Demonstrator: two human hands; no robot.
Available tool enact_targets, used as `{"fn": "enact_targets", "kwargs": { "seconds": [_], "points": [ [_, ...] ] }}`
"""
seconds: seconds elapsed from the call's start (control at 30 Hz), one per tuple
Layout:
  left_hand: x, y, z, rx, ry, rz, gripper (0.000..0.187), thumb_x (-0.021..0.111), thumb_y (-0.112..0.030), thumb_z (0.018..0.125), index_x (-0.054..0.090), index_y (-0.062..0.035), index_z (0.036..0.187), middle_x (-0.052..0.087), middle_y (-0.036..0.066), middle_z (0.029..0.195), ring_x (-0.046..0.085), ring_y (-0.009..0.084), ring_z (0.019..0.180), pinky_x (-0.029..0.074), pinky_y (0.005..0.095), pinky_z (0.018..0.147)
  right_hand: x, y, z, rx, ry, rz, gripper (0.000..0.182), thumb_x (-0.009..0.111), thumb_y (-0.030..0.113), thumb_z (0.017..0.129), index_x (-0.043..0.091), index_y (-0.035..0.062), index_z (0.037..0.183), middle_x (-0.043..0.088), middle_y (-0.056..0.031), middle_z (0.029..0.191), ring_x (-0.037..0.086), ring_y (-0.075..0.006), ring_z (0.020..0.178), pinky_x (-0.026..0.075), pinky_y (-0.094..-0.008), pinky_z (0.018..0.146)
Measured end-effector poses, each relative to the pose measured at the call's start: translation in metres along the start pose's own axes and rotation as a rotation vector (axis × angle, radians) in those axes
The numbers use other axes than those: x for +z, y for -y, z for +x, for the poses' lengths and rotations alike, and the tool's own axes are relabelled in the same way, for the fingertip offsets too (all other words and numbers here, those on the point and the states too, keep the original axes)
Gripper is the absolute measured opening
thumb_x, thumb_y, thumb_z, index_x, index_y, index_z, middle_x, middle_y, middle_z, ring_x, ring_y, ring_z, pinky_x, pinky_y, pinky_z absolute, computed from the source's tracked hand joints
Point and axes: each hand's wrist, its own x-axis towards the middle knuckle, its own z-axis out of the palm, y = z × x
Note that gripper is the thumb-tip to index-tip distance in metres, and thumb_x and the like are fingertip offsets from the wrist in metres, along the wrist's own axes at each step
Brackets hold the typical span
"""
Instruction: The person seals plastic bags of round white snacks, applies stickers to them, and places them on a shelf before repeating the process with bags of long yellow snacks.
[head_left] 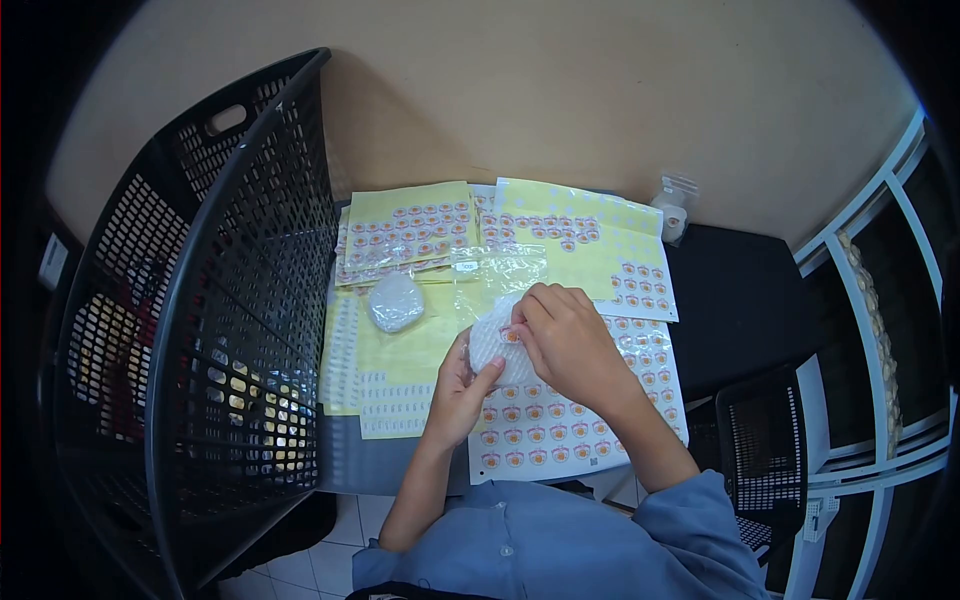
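Observation:
My left hand (464, 392) grips the lower left side of a round white item in a clear plastic bag (488, 350), its thumb pressed on the front. Over the bag's upper right, my right hand (562, 335) has its fingers curled in a pinch at a small orange-and-red round sticker (512, 337), which lies against the bag's surface. The bag's loose clear top (500, 268) sticks out above the white item. Left of my hands, a second white round item in clear wrap (396, 303) rests on the yellow sheets.
Sticker sheets (540, 435) with rows of round labels and yellow backing sheets (410, 350) cover the grey table. A tall black perforated basket (165, 300) stands at left. At the back right is a small clear packet (672, 212). A lower black basket (765, 440) sits at right, beside a white metal rack (900, 465).

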Motion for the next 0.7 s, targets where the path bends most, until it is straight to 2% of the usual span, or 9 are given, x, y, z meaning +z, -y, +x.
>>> {"fn": "enact_targets", "kwargs": {
  "seconds": [0.27, 0.37, 0.43, 0.47, 0.53, 0.6, 0.67, 0.7],
  "points": [
    [0.002, -0.003, -0.001, -0.044, -0.005, -0.085, 0.040, 0.045, -0.002, 0.080, 0.031, 0.0012, 0.118, 0.047, 0.009, 0.106, 0.048, 0.0121, 0.094, 0.043, 0.0253, 0.076, 0.008, 0.001, -0.008, -0.051, -0.107, -0.063, 0.010, 0.054, 0.009, 0.071, 0.050, 0.0018, 0.077, 0.048, -0.0084, 0.079, 0.047, -0.0223, 0.078, 0.036, -0.0326, 0.069],
    [0.003, -0.002, 0.000, -0.005, -0.015, -0.106, 0.040, 0.045, -0.001, 0.080, 0.032, 0.0011, 0.117, 0.047, 0.009, 0.105, 0.048, 0.0115, 0.093, 0.043, 0.0249, 0.076, 0.010, 0.002, -0.014, 0.000, -0.169, 0.043, 0.015, 0.056, 0.009, 0.070, 0.051, 0.0025, 0.083, 0.049, -0.0101, 0.086, 0.048, -0.0236, 0.084, 0.036, -0.0329, 0.072],
    [0.004, -0.002, -0.001, -0.028, -0.016, -0.116, 0.040, 0.045, -0.001, 0.079, 0.032, 0.0012, 0.117, 0.047, 0.009, 0.106, 0.048, 0.0117, 0.093, 0.043, 0.0247, 0.076, 0.013, 0.001, -0.018, 0.037, -0.213, 0.097, 0.026, 0.059, 0.012, 0.069, 0.051, 0.0029, 0.092, 0.048, -0.0119, 0.095, 0.047, -0.0258, 0.090, 0.037, -0.0340, 0.076],
    [0.005, -0.002, -0.001, -0.053, -0.015, -0.127, 0.040, 0.045, -0.001, 0.079, 0.032, 0.0013, 0.117, 0.047, 0.009, 0.106, 0.048, 0.0118, 0.094, 0.042, 0.0245, 0.076, 0.015, 0.000, -0.021, 0.039, -0.215, 0.096, 0.026, 0.059, 0.012, 0.069, 0.051, 0.0029, 0.092, 0.048, -0.0119, 0.095, 0.047, -0.0258, 0.090, 0.037, -0.0340, 0.076],
    [0.010, -0.003, -0.002, -0.060, -0.013, -0.141, 0.040, 0.045, -0.001, 0.079, 0.032, 0.0014, 0.117, 0.047, 0.010, 0.106, 0.048, 0.0123, 0.094, 0.042, 0.0248, 0.077, 0.021, -0.005, -0.027, 0.024, -0.422, 0.179, 0.025, 0.061, 0.014, 0.068, 0.055, 0.0048, 0.091, 0.047, -0.0130, 0.103, 0.046, -0.0287, 0.097, 0.036, -0.0362, 0.080],
    [0.014, -0.001, 0.000, -0.071, -0.008, -0.157, 0.040, 0.045, -0.001, 0.079, 0.032, 0.0015, 0.117, 0.047, 0.010, 0.107, 0.048, 0.0127, 0.095, 0.042, 0.0251, 0.077, 0.025, -0.010, -0.033, 0.008, -0.433, 0.126, 0.024, 0.062, 0.014, 0.067, 0.058, 0.0067, 0.089, 0.045, -0.0142, 0.108, 0.043, -0.0305, 0.101, 0.035, -0.0375, 0.083],
    [0.017, 0.001, 0.000, 0.006, -0.009, -0.047, 0.040, 0.046, -0.002, 0.079, 0.033, 0.0016, 0.116, 0.046, 0.010, 0.107, 0.047, 0.0135, 0.096, 0.041, 0.0255, 0.079, 0.023, -0.010, -0.038, -0.005, -0.441, 0.076, 0.022, 0.063, 0.013, 0.065, 0.061, 0.0087, 0.086, 0.044, -0.0155, 0.113, 0.040, -0.0324, 0.106, 0.034, -0.0387, 0.087],
    [0.018, 0.003, 0.000, 0.002, -0.005, -0.046, 0.040, 0.046, -0.002, 0.079, 0.033, 0.0016, 0.116, 0.046, 0.010, 0.107, 0.047, 0.0135, 0.096, 0.041, 0.0255, 0.079, 0.020, -0.010, -0.039, 0.069, -0.437, 0.135, 0.022, 0.063, 0.012, 0.064, 0.063, 0.0107, 0.086, 0.040, -0.0177, 0.117, 0.037, -0.0336, 0.110, 0.031, -0.0395, 0.089]
  ]
}}
